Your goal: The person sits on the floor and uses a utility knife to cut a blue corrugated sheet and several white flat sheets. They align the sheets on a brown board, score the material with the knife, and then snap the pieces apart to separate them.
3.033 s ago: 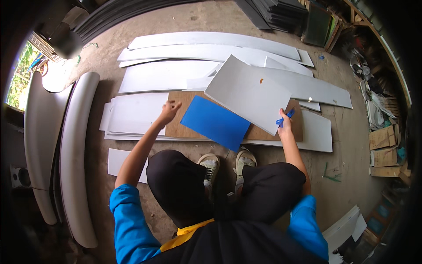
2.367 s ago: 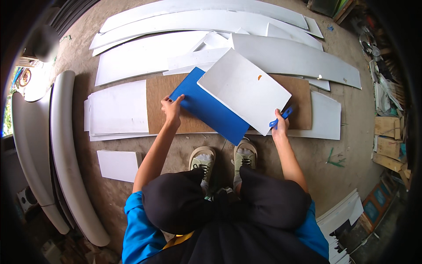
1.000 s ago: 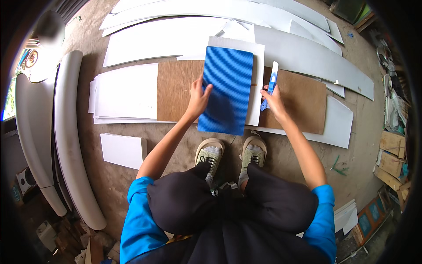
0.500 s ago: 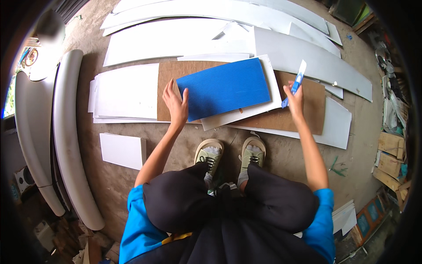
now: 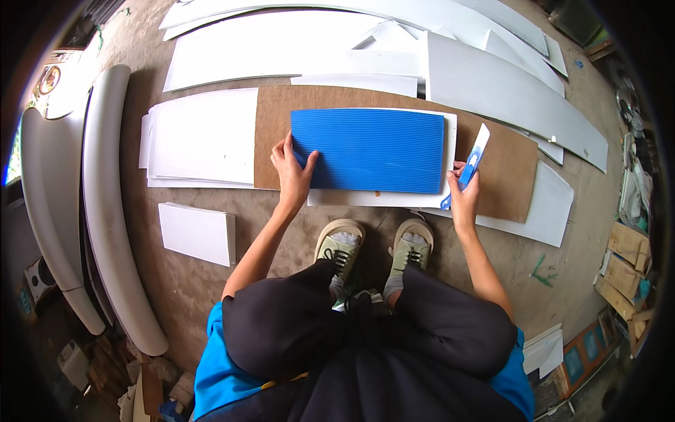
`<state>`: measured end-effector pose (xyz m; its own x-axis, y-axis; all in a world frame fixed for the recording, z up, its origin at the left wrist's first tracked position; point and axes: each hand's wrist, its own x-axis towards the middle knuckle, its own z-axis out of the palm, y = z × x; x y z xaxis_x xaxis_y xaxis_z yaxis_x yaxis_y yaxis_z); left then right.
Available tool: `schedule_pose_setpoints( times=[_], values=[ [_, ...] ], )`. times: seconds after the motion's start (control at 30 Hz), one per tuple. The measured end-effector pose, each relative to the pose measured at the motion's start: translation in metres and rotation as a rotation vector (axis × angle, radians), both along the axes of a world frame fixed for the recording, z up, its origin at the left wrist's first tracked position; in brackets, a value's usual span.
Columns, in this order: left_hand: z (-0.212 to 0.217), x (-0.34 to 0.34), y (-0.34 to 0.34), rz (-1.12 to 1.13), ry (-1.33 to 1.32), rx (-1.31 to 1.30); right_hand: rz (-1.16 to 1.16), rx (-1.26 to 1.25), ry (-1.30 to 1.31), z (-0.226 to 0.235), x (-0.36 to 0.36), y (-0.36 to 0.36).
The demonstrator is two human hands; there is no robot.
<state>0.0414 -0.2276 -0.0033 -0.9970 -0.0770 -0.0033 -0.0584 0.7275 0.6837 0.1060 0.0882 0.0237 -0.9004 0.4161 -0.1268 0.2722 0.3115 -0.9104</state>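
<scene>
A blue corrugated sheet (image 5: 373, 150) lies flat on a slightly larger white sheet (image 5: 451, 148), both on a brown board (image 5: 506, 169) on the floor. My left hand (image 5: 293, 171) presses on the blue sheet's left end, fingers spread. My right hand (image 5: 464, 191) holds a blue and white utility knife (image 5: 472, 160) at the right end of the sheets, blade end pointing away from me. My two shoes (image 5: 373, 247) stand just below the board.
A stack of white sheets (image 5: 204, 137) lies left of the board, a small white block (image 5: 197, 232) nearer me. Long white panels (image 5: 506, 84) lie beyond and to the right. Curved white mouldings (image 5: 105, 204) line the left. Cardboard clutter (image 5: 629, 267) sits at the right.
The blue sheet and white sheet were turned from upright to lengthwise and laid square on the board. My left hand shifted to the blue sheet's left end; my right hand with the knife came down to the right end.
</scene>
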Motion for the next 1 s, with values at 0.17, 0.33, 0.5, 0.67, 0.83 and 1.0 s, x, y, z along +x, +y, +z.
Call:
schedule_pose_setpoints(
  times=[0.17, 0.33, 0.5, 0.67, 0.83, 1.0],
  values=[
    [0.013, -0.002, 0.007, 0.017, 0.005, 0.008, 0.128, 0.167, -0.031, -0.001, -0.022, -0.013],
    [0.037, 0.012, 0.009, 0.004, -0.007, 0.068, -0.015, -0.111, -0.05, 0.016, -0.011, -0.018],
    [0.037, 0.031, 0.01, -0.027, -0.161, 0.165, -0.028, -0.025, -0.005, 0.015, -0.001, -0.008],
    [0.033, 0.014, 0.016, -0.041, -0.092, 0.098, -0.005, -0.03, 0.013, 0.013, -0.023, -0.004],
    [0.021, 0.001, 0.016, -0.05, -0.096, 0.106, 0.052, 0.117, -0.059, 0.003, -0.043, -0.002],
    [0.016, 0.001, 0.019, -0.056, -0.076, 0.064, 0.068, 0.131, -0.038, -0.014, -0.04, 0.009]
  ],
)
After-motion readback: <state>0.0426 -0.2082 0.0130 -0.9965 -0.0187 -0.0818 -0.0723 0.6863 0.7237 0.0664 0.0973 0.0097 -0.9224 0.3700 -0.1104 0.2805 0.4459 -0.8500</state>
